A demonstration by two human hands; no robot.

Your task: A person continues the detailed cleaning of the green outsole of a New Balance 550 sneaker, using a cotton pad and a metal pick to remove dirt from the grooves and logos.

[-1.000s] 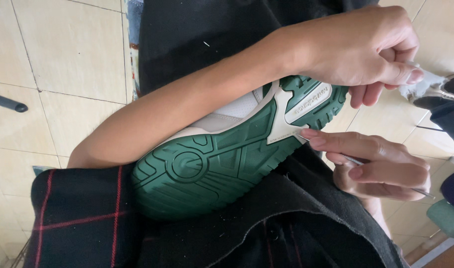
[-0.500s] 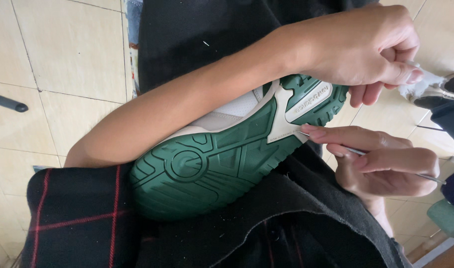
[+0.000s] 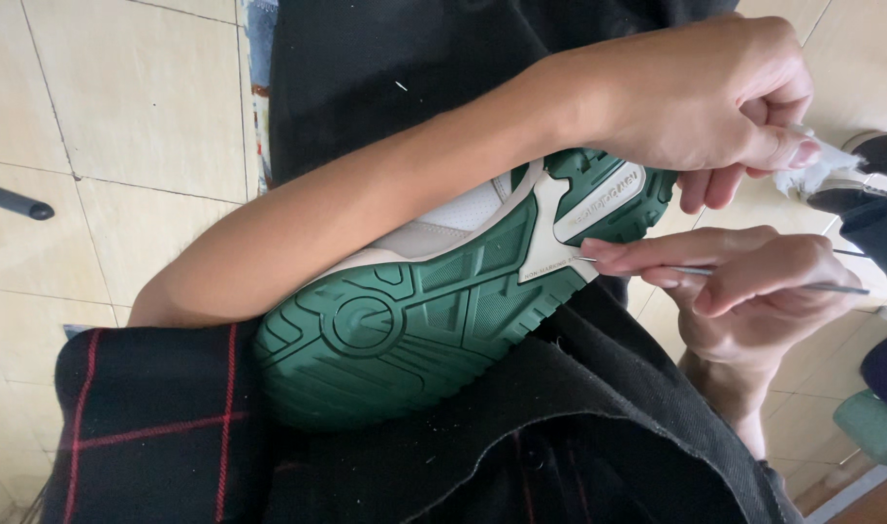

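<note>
While the shoe (image 3: 414, 320) lies sole-up across the person's lap, its long axis runs on a diagonal, from the toe low on the left to the heel high on the right. Black cloth (image 3: 521, 427) with thin red lines covers the lap beneath it, and pale floor tiles (image 3: 123, 107) show beyond. The green sole (image 3: 385, 340) faces the camera, with a white band (image 3: 545, 243) crossing it near the heel end.

The left forearm lies over the upper side of the shoe, along the same diagonal, pinning it against the body. The left hand (image 3: 696, 97) sits past the heel end, its grip narrow, fingers curled and pinched shut on a small scrap of white stuff (image 3: 803, 165); what that scrap is cannot be told.

The right hand (image 3: 744, 281) is the nearer one to the working spot. It lies just right of the white band, below the left hand, and its grip is a tight pinch on a thin metal needle (image 3: 754, 277). The needle lies nearly level, its tail pointing right past the hand and its tip pointing left, touching or just at the edge where the white band meets the green. So the shoe lies left of that grip, and the needle meets the sole's axis at a slant, not along it.
</note>
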